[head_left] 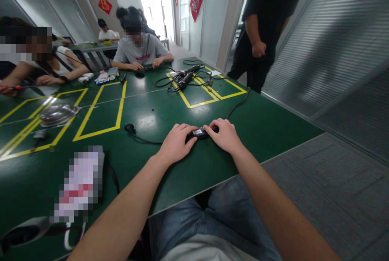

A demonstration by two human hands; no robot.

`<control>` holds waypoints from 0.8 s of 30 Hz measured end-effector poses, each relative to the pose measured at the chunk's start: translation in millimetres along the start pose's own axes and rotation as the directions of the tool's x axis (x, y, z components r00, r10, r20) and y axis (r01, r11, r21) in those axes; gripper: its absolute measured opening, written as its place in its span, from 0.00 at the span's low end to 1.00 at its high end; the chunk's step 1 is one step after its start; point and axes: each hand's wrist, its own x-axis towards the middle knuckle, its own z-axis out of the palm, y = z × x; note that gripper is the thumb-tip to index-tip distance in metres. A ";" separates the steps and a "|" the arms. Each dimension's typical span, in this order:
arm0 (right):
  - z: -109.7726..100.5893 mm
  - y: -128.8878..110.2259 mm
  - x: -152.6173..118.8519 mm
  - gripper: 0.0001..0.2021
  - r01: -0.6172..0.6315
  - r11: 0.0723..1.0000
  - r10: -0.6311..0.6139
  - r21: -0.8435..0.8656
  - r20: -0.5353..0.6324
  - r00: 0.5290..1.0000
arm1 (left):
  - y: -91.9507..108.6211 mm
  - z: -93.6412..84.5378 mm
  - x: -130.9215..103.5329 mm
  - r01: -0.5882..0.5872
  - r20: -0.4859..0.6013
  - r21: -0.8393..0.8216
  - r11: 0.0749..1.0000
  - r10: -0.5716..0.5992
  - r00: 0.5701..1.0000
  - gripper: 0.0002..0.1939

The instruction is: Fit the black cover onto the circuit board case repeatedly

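Both of my hands grip a small black power adapter (199,132) with a white label, low over the green table. My left hand (178,141) has its thumb and fingers closed round the left end. At the right end, my right hand (224,135) is closed on it in the same way. From the left side a black cord runs along the table to a black plug (129,128). Another black cable (238,105) leads from the right side up toward the table's far right edge. My fingers cover both ends of the adapter.
Black electric screwdrivers (184,78) with tangled cables lie on the green table (273,123) within yellow tape outlines. A clear round dish (59,114) and a blurred-out device (80,184) are to the left. A person (142,52) sits opposite; another (264,30) stands at right.
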 end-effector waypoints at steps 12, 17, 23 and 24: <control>0.6 -1.4 -0.5 0.15 -0.016 0.997 0.015 -0.070 -0.019 1.000 | -17.4 -4.0 6.3 0.411 -0.243 -0.001 0.912 -0.398 0.885 0.13; -0.6 -5.0 -1.7 0.15 -0.031 0.991 0.030 -0.132 -0.010 1.000 | -17.4 -7.7 6.2 0.462 -0.186 0.067 0.885 -0.443 0.877 0.08; 2.5 -3.0 -1.4 0.17 0.014 0.990 -0.018 -0.137 -0.023 1.000 | -4.2 -10.6 4.7 0.362 -0.141 0.224 0.905 -0.337 0.931 0.12; 3.2 -2.3 -1.1 0.17 0.022 0.991 -0.026 -0.135 -0.024 0.999 | -1.6 -11.0 4.5 0.344 -0.106 0.256 0.904 -0.327 0.939 0.15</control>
